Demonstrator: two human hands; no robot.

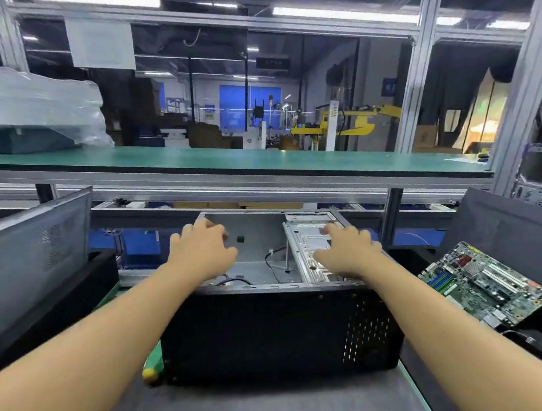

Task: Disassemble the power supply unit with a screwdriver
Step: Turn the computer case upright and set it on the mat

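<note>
- Both my hands are released, grasping nothing: left hand (201,250) spread over the open computer case (275,331), right hand (347,251) on its metal bracket (302,238).
- The screwdriver (152,371) lies untouched beside the case's left corner.
- The circuit board (482,284) is already out, at right; no power supply is visible, so I judge stripping nearly finished.

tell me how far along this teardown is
Done: the case is open and mostly bare inside, only loose cables; a motherboard lies outside it on the right. In hand: the left hand reaches to the far rim, the right hand rests on the silver bracket; the screwdriver lies unheld by the case's near left corner. Left: no power supply unit shows, so its disassembly cannot be judged.
</note>
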